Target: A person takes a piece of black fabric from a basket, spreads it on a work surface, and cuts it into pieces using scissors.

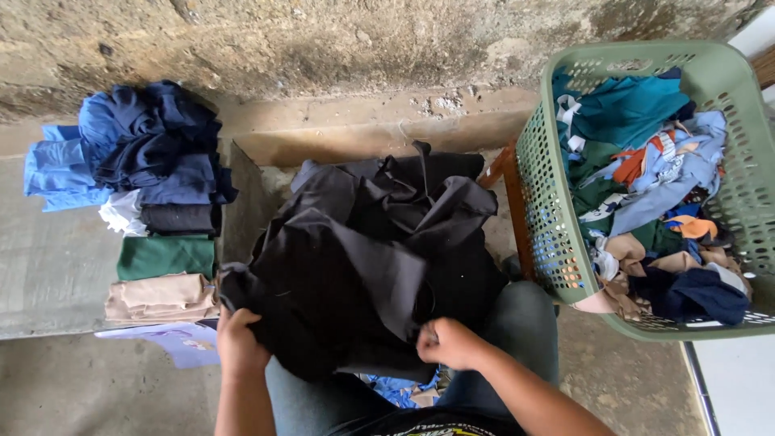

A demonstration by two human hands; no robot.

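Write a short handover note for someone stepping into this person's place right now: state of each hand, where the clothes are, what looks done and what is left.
Left hand: closed on the near left edge of the black garment.
Right hand: pinching its near right edge.
The black garment lies crumpled over the lap, not yet folded.
Done: folded clothes stacked on the floor to the left, with a looser pile of blue and navy pieces behind them.
Left: the green laundry basket on the right holds mixed unfolded clothes; more fabric shows under the black garment.
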